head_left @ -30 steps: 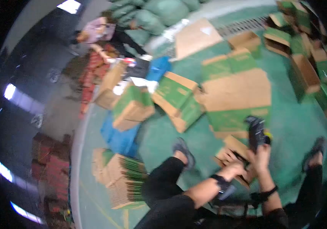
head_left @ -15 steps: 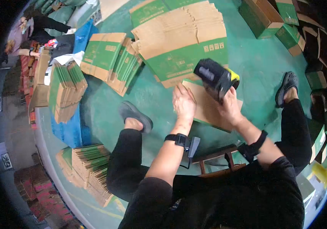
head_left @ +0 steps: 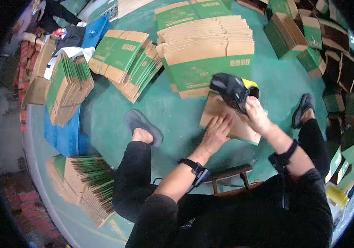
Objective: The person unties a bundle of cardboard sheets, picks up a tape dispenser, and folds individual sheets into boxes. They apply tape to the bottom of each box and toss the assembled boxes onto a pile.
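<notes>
My right hand (head_left: 258,115) is wrapped round a bulky black hand tool (head_left: 231,91) with a yellow-green part on its far side; its exact kind is not clear. The tool is over the far edge of a small brown carton (head_left: 243,128) with green sides, on the floor in front of me. My left hand (head_left: 218,133) lies with fingers stretched across the carton's brown top, pressing on it. Just beyond the carton a wide fanned stack of flat green-and-brown cartons (head_left: 208,62) rests on the floor.
More flattened cartons (head_left: 121,58) lie ahead to the left, with another bundle (head_left: 70,89) on a blue sheet (head_left: 63,138). A stack (head_left: 88,186) lies by my left leg. Formed boxes (head_left: 284,35) crowd the right. Another person's arm (head_left: 34,38) shows far left.
My left hand has moved from the carton's left edge onto its top, fingers now flatter. The tool stays in my right hand and has tilted. The whole view has shifted slightly.
</notes>
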{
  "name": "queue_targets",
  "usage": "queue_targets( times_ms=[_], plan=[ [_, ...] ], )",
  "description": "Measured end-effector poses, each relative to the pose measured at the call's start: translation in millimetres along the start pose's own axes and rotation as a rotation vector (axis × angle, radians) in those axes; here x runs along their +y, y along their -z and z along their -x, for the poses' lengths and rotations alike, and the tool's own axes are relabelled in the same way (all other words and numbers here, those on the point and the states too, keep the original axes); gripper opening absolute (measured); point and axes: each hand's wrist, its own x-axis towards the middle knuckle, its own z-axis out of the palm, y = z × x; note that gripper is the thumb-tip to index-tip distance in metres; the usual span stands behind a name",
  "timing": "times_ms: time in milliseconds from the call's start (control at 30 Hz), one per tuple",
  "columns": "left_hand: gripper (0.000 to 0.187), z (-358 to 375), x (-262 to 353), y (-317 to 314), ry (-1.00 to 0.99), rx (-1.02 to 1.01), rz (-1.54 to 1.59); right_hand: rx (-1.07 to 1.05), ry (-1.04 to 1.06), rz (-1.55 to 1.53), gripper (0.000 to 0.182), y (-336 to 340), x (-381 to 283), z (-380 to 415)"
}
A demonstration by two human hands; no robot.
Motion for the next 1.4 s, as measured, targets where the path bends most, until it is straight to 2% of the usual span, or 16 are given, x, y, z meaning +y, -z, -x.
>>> queue_targets(
  times_ms=[133,300,400,433,500,567,633,700,767,967,1067,1167,1200,1267,1333,1400],
  plan=[
    [0.074,1,2,-8,0.013,0.091,0.022,-0.231,0.053,-0.118,0.043,86,-56,-85],
    [0.069,0,4,-5,0.073,0.069,0.033,-0.370,-0.128,-0.318,0.038,20,-77,-166],
    [0.065,2,4,0,0.164,-0.052,0.105,-0.626,-0.261,-0.091,0.038,-39,-105,-205],
    [0.058,2,3,-1,0.331,-0.073,0.337,-0.728,-0.339,0.001,0.039,-54,-115,-214],
    [0.053,-3,5,-8,0.582,0.239,0.890,-0.740,-0.320,0.116,0.036,-84,-121,-220],
    [0.055,2,3,-13,0.484,0.191,0.618,-0.756,-0.311,0.227,0.033,-90,-112,-220],
    [0.059,9,-6,-30,0.176,-0.110,0.176,-0.829,-0.302,0.178,0.032,-29,-124,-226],
    [0.060,-5,2,4,0.147,0.110,0.191,-0.918,-0.263,0.070,0.029,18,-101,-200],
    [0.059,-2,4,1,0.162,0.142,0.205,-0.604,-0.137,-0.387,0.028,61,-52,-114],
    [0.051,5,12,-9,-0.024,0.119,0.015,-0.620,-0.713,-0.400,0.038,156,5,90],
    [0.051,-9,16,-8,0.091,0.216,0.008,-0.403,-0.476,-0.491,0.037,139,23,116],
    [0.052,-69,-20,-14,0.748,0.188,-0.375,-0.377,-0.475,-0.579,0.038,144,42,148],
    [0.052,-76,-21,-11,0.725,0.180,-0.378,-0.525,-0.687,-0.606,0.039,159,45,159],
    [0.048,-84,-18,-3,0.952,-0.135,-0.166,-0.531,-0.605,-0.414,0.036,154,70,193],
    [0.047,-88,-19,-5,0.925,-0.118,-0.195,-0.413,-0.474,-0.390,0.032,118,89,195],
    [0.047,-84,-18,-4,0.931,-0.088,-0.183,-0.356,-0.557,-0.501,0.032,62,95,163]
  ],
)
